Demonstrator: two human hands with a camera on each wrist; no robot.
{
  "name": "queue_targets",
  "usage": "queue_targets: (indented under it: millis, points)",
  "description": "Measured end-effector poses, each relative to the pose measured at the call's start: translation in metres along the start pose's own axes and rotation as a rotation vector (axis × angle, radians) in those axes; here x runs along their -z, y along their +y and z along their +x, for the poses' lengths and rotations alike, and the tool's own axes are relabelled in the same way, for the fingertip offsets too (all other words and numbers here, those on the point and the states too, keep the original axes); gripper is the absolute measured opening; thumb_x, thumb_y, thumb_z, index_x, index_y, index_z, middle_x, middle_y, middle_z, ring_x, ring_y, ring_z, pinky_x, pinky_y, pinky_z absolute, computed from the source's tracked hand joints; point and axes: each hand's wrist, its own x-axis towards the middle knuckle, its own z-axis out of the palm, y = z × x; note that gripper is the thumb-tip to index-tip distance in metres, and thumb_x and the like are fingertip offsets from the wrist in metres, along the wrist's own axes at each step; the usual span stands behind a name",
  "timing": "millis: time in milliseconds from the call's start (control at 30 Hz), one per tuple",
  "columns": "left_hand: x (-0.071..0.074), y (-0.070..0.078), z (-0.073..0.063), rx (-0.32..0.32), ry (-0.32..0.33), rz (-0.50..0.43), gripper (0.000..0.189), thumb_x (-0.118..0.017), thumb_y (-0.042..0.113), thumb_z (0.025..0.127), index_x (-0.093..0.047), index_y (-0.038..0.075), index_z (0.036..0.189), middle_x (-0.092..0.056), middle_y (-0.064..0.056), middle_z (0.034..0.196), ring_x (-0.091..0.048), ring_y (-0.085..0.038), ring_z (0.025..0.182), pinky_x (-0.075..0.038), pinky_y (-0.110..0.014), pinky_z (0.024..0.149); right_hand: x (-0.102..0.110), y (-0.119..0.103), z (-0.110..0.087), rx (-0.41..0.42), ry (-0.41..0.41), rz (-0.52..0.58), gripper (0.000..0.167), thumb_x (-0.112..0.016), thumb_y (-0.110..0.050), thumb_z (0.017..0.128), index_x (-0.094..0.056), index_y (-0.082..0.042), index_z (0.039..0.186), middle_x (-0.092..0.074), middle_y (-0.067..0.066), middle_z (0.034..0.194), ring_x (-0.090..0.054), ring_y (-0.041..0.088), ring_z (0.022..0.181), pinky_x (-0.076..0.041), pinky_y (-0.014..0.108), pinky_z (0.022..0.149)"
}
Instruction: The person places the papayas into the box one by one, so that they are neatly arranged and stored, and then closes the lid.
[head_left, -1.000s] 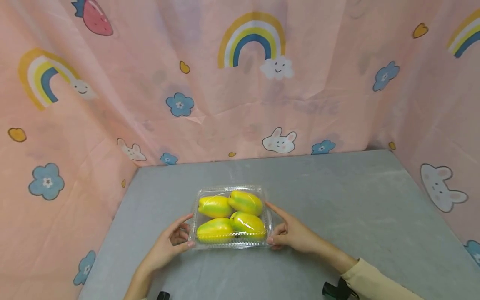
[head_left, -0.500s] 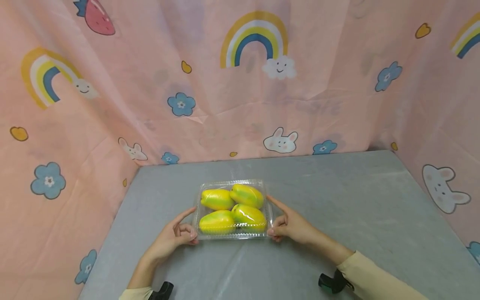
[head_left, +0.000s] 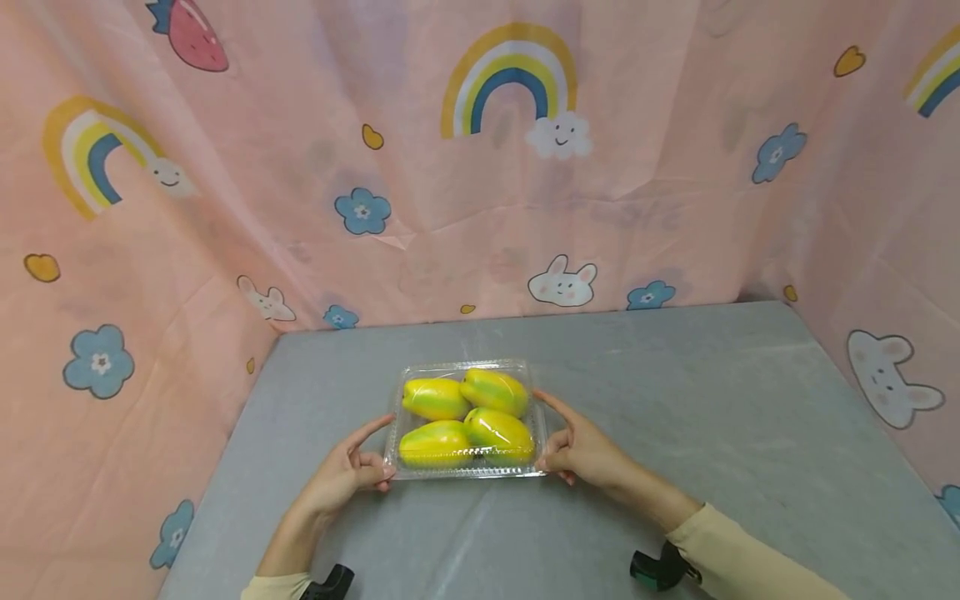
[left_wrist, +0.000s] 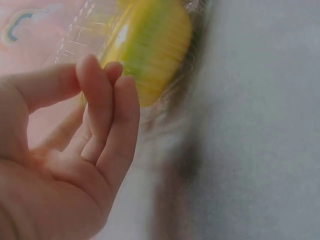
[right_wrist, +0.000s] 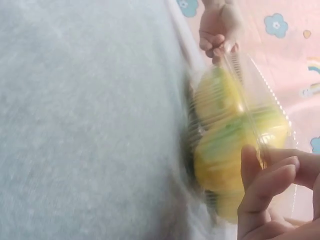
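A clear plastic clamshell container (head_left: pixel 467 478) lies on the grey table, lid down over several yellow-green, mango-like fruits (head_left: pixel 437 443). At its near left corner, my left hand (head_left: pixel 341 477) pinches the rim between thumb and curled fingers, its index finger stretched along the left side. My right hand (head_left: pixel 588 454) pinches the near right corner, index finger reaching up the right side. In the right wrist view, the right thumb and fingertips (right_wrist: pixel 252 165) meet at the rim, with the left hand (right_wrist: pixel 220 25) at the far end. The left wrist view has the left fingertips (left_wrist: pixel 95 75) overlapping the container's edge.
The grey tabletop (head_left: pixel 675 400) spreads around the container. A pink printed curtain (head_left: pixel 480 217) stands along the back and both sides. Black devices (head_left: pixel 660 568) are strapped at the wrists, by the beige sleeves (head_left: pixel 742 554).
Both hands and the container shifted slightly away from the body between one second and half a second ago. Since then the container has stayed almost still.
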Motion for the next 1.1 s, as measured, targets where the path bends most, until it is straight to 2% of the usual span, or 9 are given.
queue_targets:
  millis: [100, 200, 433, 567, 733, 833, 933, 1100]
  points:
    - [0.000, -0.002, 0.001, -0.004, -0.003, -0.027, 0.083, -0.067, 0.000, 0.088, -0.021, 0.011, 0.157, -0.065, 0.007, 0.069, -0.064, -0.005, 0.065, -0.059, -0.026, 0.072, 0.000, 0.000, 0.000, -0.011, 0.007, -0.002, 0.103, -0.074, 0.000, 0.081, -0.012, -0.023, 0.159, -0.053, -0.001, 0.060, -0.042, 0.010, 0.046, -0.040, 0.021, 0.044]
    - [0.002, -0.002, 0.000, -0.003, -0.016, -0.025, 0.083, -0.067, 0.004, 0.090, -0.020, 0.014, 0.158, -0.064, 0.007, 0.072, -0.064, -0.006, 0.067, -0.058, -0.026, 0.073, 0.001, 0.001, 0.000, -0.016, -0.002, -0.007, 0.103, -0.075, -0.003, 0.082, -0.011, -0.026, 0.159, -0.057, 0.003, 0.063, -0.043, 0.010, 0.046, -0.039, 0.021, 0.044]
    - [0.008, 0.003, -0.001, 0.030, -0.058, 0.071, 0.078, -0.064, 0.018, 0.096, -0.017, 0.020, 0.158, -0.069, 0.005, 0.085, -0.069, -0.011, 0.086, -0.058, -0.034, 0.087, 0.003, 0.007, 0.000, 0.024, -0.049, -0.003, 0.102, -0.074, -0.008, 0.085, -0.006, -0.025, 0.160, -0.068, 0.015, 0.077, -0.053, 0.013, 0.057, -0.050, 0.029, 0.055]
    - [0.008, 0.005, 0.001, 0.043, -0.067, 0.088, 0.078, -0.064, 0.019, 0.096, -0.017, 0.021, 0.158, -0.073, 0.003, 0.090, -0.071, -0.015, 0.091, -0.058, -0.035, 0.089, 0.004, 0.010, 0.001, 0.060, -0.058, -0.018, 0.102, -0.074, -0.009, 0.086, -0.005, -0.022, 0.160, -0.070, 0.024, 0.082, -0.060, 0.014, 0.063, -0.056, 0.033, 0.061]
    - [0.006, 0.000, 0.003, -0.022, -0.052, 0.057, 0.079, -0.064, 0.009, 0.095, -0.017, 0.013, 0.158, -0.072, 0.004, 0.081, -0.071, -0.012, 0.084, -0.060, -0.033, 0.084, 0.004, 0.010, 0.002, 0.057, -0.063, -0.027, 0.103, -0.073, -0.007, 0.086, -0.004, -0.023, 0.160, -0.070, 0.031, 0.087, -0.065, 0.016, 0.068, -0.058, 0.035, 0.064]
    - [0.004, -0.003, 0.004, -0.069, -0.025, 0.024, 0.079, -0.064, 0.004, 0.092, -0.019, 0.006, 0.157, -0.069, 0.006, 0.076, -0.068, -0.008, 0.076, -0.059, -0.029, 0.078, 0.003, 0.009, 0.002, 0.055, -0.069, -0.022, 0.102, -0.072, -0.006, 0.087, -0.003, -0.023, 0.160, -0.070, 0.031, 0.088, -0.067, 0.018, 0.070, -0.059, 0.035, 0.065]
    - [0.003, -0.005, 0.005, -0.085, -0.008, 0.007, 0.079, -0.064, 0.001, 0.091, -0.020, 0.005, 0.156, -0.068, 0.006, 0.075, -0.067, -0.007, 0.074, -0.059, -0.027, 0.075, 0.004, 0.009, 0.002, 0.052, -0.055, -0.023, 0.102, -0.072, -0.005, 0.087, -0.004, -0.024, 0.160, -0.069, 0.030, 0.085, -0.065, 0.017, 0.068, -0.058, 0.035, 0.064]
    - [0.002, -0.003, 0.007, -0.082, 0.026, 0.081, 0.070, -0.060, 0.005, 0.095, -0.024, 0.007, 0.155, -0.069, 0.003, 0.080, -0.069, -0.008, 0.079, -0.059, -0.030, 0.079, 0.004, 0.008, 0.003, 0.022, -0.024, -0.048, 0.103, -0.075, -0.009, 0.086, -0.006, -0.026, 0.160, -0.070, 0.022, 0.081, -0.062, 0.015, 0.065, -0.058, 0.035, 0.065]
